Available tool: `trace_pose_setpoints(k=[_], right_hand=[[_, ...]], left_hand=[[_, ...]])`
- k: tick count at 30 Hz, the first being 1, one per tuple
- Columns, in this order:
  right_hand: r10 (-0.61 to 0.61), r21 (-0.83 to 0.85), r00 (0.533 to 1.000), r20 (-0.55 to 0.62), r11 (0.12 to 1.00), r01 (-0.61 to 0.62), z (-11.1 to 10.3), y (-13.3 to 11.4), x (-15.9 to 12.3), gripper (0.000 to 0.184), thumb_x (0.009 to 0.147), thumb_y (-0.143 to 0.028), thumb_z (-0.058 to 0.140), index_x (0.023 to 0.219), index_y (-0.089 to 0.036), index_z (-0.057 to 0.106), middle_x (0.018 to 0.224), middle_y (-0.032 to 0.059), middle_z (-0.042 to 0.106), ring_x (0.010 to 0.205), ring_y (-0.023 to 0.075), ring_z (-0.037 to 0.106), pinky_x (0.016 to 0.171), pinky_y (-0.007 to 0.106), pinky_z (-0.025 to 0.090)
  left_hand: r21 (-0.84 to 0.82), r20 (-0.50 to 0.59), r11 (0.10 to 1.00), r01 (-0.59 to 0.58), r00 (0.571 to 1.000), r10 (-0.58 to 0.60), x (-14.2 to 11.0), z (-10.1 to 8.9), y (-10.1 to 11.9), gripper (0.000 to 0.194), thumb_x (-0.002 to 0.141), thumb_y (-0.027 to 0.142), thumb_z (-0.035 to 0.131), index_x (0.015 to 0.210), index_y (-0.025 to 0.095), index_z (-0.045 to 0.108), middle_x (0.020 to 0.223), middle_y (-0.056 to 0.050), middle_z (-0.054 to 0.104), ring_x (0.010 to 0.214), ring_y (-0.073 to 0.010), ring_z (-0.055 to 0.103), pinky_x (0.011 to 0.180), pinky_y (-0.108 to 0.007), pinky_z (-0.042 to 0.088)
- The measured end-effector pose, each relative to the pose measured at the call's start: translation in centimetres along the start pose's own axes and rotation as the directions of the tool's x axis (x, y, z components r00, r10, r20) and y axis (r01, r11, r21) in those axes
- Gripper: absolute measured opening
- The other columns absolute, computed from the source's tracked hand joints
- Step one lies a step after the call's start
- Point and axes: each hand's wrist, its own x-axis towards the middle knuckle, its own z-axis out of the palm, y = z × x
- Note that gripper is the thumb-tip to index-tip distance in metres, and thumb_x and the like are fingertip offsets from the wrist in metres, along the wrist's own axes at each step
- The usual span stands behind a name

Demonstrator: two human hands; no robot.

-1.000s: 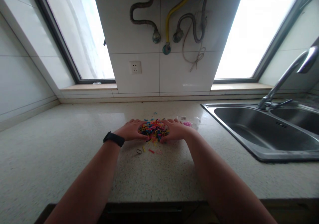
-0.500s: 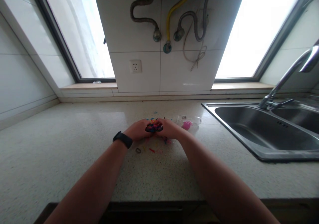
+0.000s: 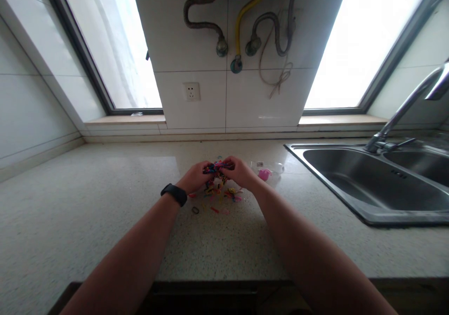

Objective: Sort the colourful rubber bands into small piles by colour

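Between my two hands is a bunch of small coloured rubber bands point(image 3: 215, 168), lifted just over the worktop. My left hand point(image 3: 197, 176), with a black band on the wrist, closes its fingers on the bunch from the left. From the other side, my right hand point(image 3: 239, 171) pinches the same bunch. Beneath the hands lies a loose pile of bands point(image 3: 212, 191) in red, yellow, pink and blue. Nearer me are a dark ring-shaped band point(image 3: 195, 210) and a short red piece point(image 3: 214, 209). Fingertips are partly hidden by the bunch.
A clear plastic container point(image 3: 277, 168) with a pink thing point(image 3: 264, 174) at it lies right of my right hand. The speckled worktop point(image 3: 115, 203) extends left. A steel sink point(image 3: 336, 179) with a tap point(image 3: 396, 114) is at the right. Behind stands a tiled wall with a socket point(image 3: 192, 91).
Both hands have risen and moved slightly away from me, lifting the bunch of bands. The right hand's fingers have shifted up onto it, and more of the pile below shows.
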Motion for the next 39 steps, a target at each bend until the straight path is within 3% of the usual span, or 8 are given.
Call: trace_pose_setpoints(k=[4, 8, 14, 24, 31, 39], right_hand=[[-0.015, -0.002, 0.998, -0.057, 1.0, 0.015, -0.5, -0.2, 0.1, 0.023, 0.078, -0.03, 0.064, 0.096, -0.017, 0.067, 0.082, 0.0033, 0.07, 0.07, 0.0149, 0.063, 0.063, 0.027, 0.049], [-0.039, -0.016, 0.996, -0.08, 0.999, 0.038, -0.7, -0.4, 0.1, 0.024, 0.078, -0.024, 0.06, 0.099, -0.017, 0.067, 0.086, 0.0036, 0.071, 0.074, 0.0156, 0.063, 0.068, 0.028, 0.05], [-0.018, 0.063, 0.996, -0.092, 0.998, 0.024, -0.9, -1.1, 0.1, 0.026, 0.075, -0.018, 0.056, 0.099, -0.018, 0.066, 0.084, 0.0026, 0.07, 0.074, 0.0154, 0.064, 0.07, 0.029, 0.051], [-0.034, 0.173, 0.995, -0.096, 0.984, 0.051, -1.0, -1.4, 0.1, 0.023, 0.079, -0.028, 0.058, 0.099, -0.017, 0.061, 0.08, 0.0018, 0.065, 0.067, 0.0134, 0.06, 0.059, 0.025, 0.048], [-0.045, 0.204, 0.997, -0.059, 0.977, 0.056, -1.0, -1.1, 0.2, 0.025, 0.084, -0.034, 0.058, 0.102, -0.017, 0.063, 0.075, 0.0015, 0.064, 0.063, 0.0143, 0.06, 0.057, 0.027, 0.049], [-0.114, 0.085, 0.993, -0.043, 0.989, 0.118, -1.2, -1.2, 0.0, 0.026, 0.084, -0.024, 0.058, 0.109, -0.018, 0.066, 0.098, 0.0063, 0.07, 0.079, 0.0146, 0.063, 0.07, 0.028, 0.051]], left_hand=[[-0.187, -0.006, 0.982, 0.014, 1.0, -0.015, 0.2, 0.2, -0.1, 0.03, 0.085, 0.034, 0.059, 0.106, 0.015, 0.069, 0.089, -0.006, 0.072, 0.077, -0.0185, 0.066, 0.07, -0.029, 0.052], [-0.201, -0.051, 0.979, 0.016, 0.998, -0.027, 0.3, 0.3, -0.5, 0.028, 0.084, 0.026, 0.057, 0.106, 0.017, 0.071, 0.092, -0.006, 0.073, 0.078, -0.0173, 0.066, 0.073, -0.03, 0.053], [-0.338, -0.012, 0.931, 0.137, 0.989, -0.15, 0.2, 0.3, -0.5, 0.032, 0.084, 0.025, 0.056, 0.113, 0.015, 0.066, 0.089, -0.006, 0.069, 0.061, -0.0122, 0.062, 0.055, -0.027, 0.054], [-0.273, -0.029, 0.959, 0.077, 0.996, -0.088, 0.0, -0.1, 0.1, 0.032, 0.086, 0.032, 0.056, 0.112, 0.016, 0.067, 0.09, -0.005, 0.067, 0.068, -0.0123, 0.058, 0.053, -0.022, 0.05], [-0.313, -0.013, 0.947, 0.065, 0.997, -0.073, 0.0, -0.1, 0.3, 0.035, 0.087, 0.03, 0.055, 0.116, 0.014, 0.065, 0.093, -0.007, 0.067, 0.075, -0.0133, 0.062, 0.064, -0.026, 0.053], [-0.109, -0.036, 0.994, -0.011, 0.999, 0.008, -0.1, -0.3, 0.5, 0.034, 0.088, 0.023, 0.052, 0.118, 0.015, 0.065, 0.101, -0.009, 0.069, 0.075, -0.0144, 0.065, 0.071, -0.03, 0.055]])
